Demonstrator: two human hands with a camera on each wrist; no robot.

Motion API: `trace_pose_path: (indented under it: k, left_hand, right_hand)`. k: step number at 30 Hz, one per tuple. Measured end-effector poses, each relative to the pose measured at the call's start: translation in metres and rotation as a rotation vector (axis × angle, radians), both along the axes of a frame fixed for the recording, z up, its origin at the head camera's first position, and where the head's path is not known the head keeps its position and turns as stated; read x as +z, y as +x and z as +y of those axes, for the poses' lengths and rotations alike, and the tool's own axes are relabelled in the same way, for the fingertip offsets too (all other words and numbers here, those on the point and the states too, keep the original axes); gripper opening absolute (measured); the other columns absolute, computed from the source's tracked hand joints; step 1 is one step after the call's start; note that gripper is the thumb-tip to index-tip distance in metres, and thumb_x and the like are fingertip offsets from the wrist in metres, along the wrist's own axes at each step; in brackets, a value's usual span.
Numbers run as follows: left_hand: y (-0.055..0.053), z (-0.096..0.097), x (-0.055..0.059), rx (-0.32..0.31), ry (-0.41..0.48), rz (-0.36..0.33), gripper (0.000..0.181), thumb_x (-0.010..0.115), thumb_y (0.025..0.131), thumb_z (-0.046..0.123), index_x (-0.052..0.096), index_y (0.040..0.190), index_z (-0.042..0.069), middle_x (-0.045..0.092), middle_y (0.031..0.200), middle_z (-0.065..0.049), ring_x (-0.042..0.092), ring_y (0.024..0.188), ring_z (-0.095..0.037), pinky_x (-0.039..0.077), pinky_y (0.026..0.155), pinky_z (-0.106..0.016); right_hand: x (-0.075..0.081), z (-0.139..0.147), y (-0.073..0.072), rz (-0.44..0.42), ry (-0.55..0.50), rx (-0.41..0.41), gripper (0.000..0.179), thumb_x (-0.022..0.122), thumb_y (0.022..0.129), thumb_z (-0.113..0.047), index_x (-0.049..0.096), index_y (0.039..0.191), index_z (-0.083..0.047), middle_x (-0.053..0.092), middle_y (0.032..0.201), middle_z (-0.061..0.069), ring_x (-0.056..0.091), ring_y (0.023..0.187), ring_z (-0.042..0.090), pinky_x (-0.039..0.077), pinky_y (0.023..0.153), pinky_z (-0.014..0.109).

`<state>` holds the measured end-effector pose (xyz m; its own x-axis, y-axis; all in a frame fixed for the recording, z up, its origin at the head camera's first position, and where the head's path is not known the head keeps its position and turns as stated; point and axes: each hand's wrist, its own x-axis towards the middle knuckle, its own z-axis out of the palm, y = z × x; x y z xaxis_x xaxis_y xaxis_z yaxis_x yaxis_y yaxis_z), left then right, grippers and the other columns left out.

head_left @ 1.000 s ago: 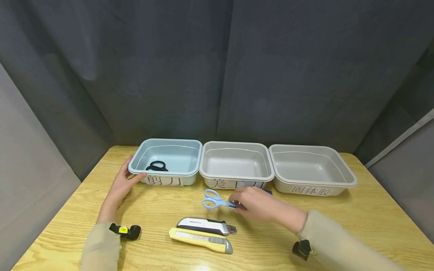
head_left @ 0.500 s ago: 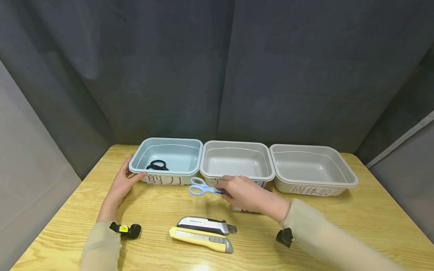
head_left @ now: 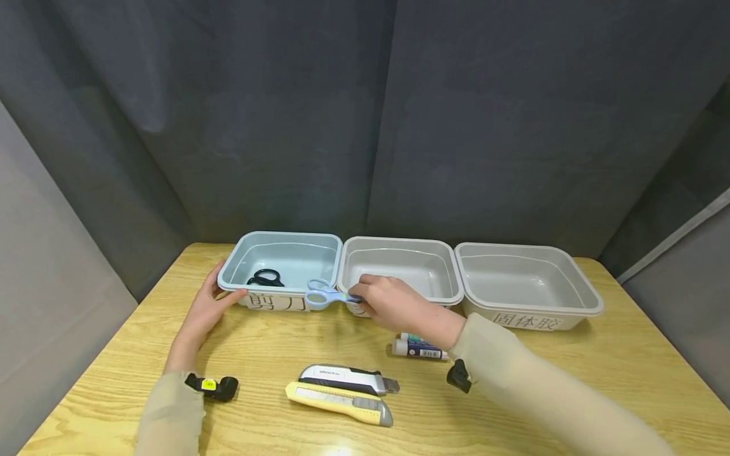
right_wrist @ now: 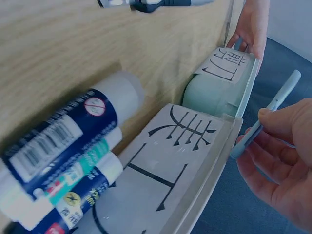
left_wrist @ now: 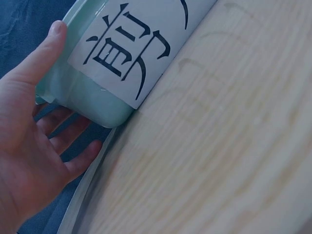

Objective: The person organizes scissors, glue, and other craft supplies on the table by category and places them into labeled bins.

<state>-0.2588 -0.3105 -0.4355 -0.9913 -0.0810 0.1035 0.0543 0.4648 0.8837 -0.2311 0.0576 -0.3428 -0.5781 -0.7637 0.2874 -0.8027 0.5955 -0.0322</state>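
Observation:
My left hand point(head_left: 204, 310) holds the left corner of a light-blue bin point(head_left: 308, 293), thumb at the front rim and fingers at the side. Black-handled scissors point(head_left: 269, 282) lie in that bin. My right hand point(head_left: 393, 305) pinches light-blue scissors point(head_left: 338, 296) by the blade end, handle loops pointing left. They hang above the table, in front of where the blue bin meets the middle grey bin point(head_left: 399, 240). In the right wrist view, the thumb and fingers grip the scissors point(right_wrist: 280, 95) edge-on. The blades are mostly hidden by the hand.
Another grey bin point(head_left: 527, 310) stands at the right; all bins carry paper labels. Several glue sticks point(head_left: 419, 349) lie below my right wrist. A white-and-black box cutter point(head_left: 342, 378) and a yellow one point(head_left: 336, 403) lie near the front. A dark curtain point(head_left: 365, 126) hangs behind.
My right hand has lifted the light-blue scissors off the table and carried them left and away from me, uncovering the glue sticks. The left hand has stayed on the bin.

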Motion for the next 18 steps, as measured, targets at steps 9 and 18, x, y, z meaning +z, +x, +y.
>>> trace_pose_path:
  k: [9,18]
  left_hand:
    - [0.0,0.0,0.001,0.003,-0.007,-0.002,0.093,0.067,0.081,0.037,0.006,0.148,0.018,0.017,0.15,-0.014,0.027,0.129,-0.037,0.019,0.104,-0.058]
    - [-0.001,0.0,0.0,0.004,-0.005,-0.006,0.094,0.067,0.08,0.039,0.006,0.148,0.02,0.017,0.151,-0.013,0.027,0.129,-0.037,0.018,0.104,-0.059]
  right_hand:
    - [0.003,-0.019,-0.013,-0.042,0.006,-0.038,0.016,0.059,0.086,-0.008,0.065,0.101,-0.01,0.06,0.087,0.0,0.055,0.073,0.009,0.048,0.064,0.024]
    - [0.002,-0.035,-0.029,0.037,0.022,-0.023,0.009,0.061,0.083,-0.008,0.066,0.091,-0.008,0.061,0.083,0.003,0.058,0.071,0.015,0.049,0.063,0.029]
